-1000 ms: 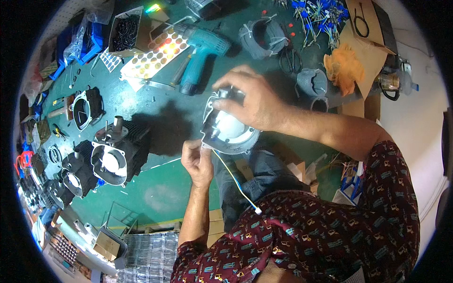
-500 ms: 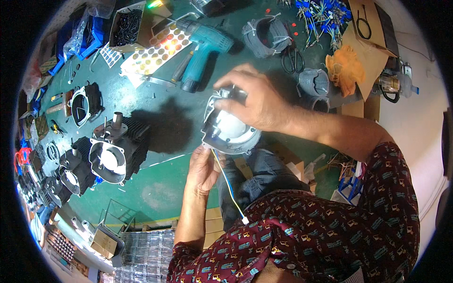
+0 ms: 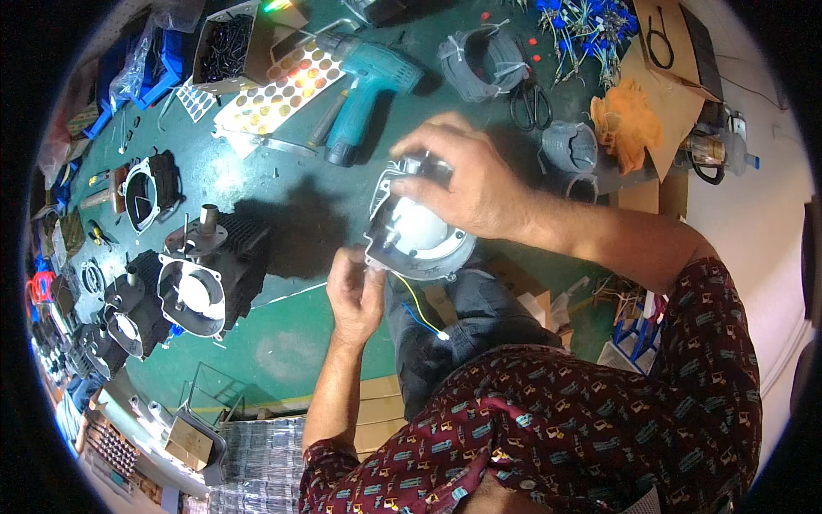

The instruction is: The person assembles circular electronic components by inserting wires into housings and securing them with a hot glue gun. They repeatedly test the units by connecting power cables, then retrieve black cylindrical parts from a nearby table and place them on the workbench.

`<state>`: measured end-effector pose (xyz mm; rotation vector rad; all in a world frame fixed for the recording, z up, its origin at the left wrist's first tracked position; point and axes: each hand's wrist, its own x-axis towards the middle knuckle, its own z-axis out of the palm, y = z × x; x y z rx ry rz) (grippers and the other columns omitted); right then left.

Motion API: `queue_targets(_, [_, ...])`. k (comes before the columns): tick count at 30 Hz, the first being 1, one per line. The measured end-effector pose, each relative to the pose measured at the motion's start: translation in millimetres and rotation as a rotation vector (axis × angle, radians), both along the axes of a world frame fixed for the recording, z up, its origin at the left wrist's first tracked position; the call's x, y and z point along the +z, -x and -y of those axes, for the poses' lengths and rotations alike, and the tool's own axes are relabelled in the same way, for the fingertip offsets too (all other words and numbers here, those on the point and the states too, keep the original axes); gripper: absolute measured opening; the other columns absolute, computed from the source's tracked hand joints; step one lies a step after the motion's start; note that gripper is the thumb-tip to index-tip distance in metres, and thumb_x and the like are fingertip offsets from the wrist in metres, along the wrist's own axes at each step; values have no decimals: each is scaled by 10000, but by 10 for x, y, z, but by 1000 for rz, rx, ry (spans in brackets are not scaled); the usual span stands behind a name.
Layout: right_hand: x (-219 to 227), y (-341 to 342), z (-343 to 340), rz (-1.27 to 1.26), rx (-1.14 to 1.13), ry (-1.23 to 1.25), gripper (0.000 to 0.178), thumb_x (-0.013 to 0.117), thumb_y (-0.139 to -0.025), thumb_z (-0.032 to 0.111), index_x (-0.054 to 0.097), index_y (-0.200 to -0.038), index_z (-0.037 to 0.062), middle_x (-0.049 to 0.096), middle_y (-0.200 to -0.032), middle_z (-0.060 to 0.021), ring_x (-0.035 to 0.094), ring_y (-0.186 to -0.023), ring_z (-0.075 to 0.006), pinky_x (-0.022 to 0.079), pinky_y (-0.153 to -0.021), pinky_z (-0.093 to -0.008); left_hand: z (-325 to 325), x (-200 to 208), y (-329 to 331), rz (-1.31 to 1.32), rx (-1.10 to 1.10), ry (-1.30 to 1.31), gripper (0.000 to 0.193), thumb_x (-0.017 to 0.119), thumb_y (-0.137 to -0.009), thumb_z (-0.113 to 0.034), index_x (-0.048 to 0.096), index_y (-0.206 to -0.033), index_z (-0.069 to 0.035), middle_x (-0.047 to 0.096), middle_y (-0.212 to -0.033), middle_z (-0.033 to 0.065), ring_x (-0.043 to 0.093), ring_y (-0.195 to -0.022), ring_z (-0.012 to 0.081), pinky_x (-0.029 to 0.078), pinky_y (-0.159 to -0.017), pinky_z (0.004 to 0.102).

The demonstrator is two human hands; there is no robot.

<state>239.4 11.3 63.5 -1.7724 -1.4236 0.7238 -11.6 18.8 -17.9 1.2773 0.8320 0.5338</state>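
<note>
My right hand is closed round the upper side of a round grey metal motor housing, thumb over its rim. The housing is held above the table's front edge, its open, bright inside facing up. My left hand is closed at the housing's lower left corner, thumb and fingers pinching the edge there; whether a small part is between them I cannot see. A yellow and a blue wire hang from the underside and end in a small white connector over my lap.
Black finned housings stand in a row on the green table's left. A teal power drill, a sticker sheet and a box of black parts lie at the back. Scissors, a grey wire coil and an orange cloth sit right.
My left hand has shifted left and up along the housing's corner. The wires and connector have swung up and now hang bent, with the two wires apart. My right hand keeps its hold.
</note>
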Motion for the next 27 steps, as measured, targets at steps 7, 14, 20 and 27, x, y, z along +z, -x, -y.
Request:
queue_targets(7, [24,-50,51,20,11,45,321,771,-813,202,665,-1062,30,653,-1004,-149,590,-1036,-310,485,-902,-411,-33,-79,-5,-142,-35,-332,135,674,-913,-39,583,-982,32,633,-821,114,616,-708,206,514,-663,325])
queue_targets(14, [49,-135,101,60,71,25,317,749,-850,188,660,-1106,23,625,-1050,-152,614,-1033,-274,499,-890,-384,-76,-28,-92,262,-12,658,185,671,-970,-210,588,-960,-46,638,-762,38,567,-582,75,447,-462,205])
queue_targets(20, [0,-137,154,-11,27,-17,332,774,-804,205,658,-1064,34,657,-980,-147,575,-1042,-312,476,-915,-420,-74,177,-98,245,61,1155,134,633,-993,-219,589,-1000,-92,579,-670,8,482,-498,55,369,-387,165])
queue_targets(27, [3,-146,158,13,26,-18,315,755,-837,195,667,-1090,28,637,-1038,-145,604,-1044,-270,485,-900,-398,-148,228,-96,103,30,1050,174,663,-972,-265,624,-964,-95,653,-740,36,600,-599,82,493,-468,189])
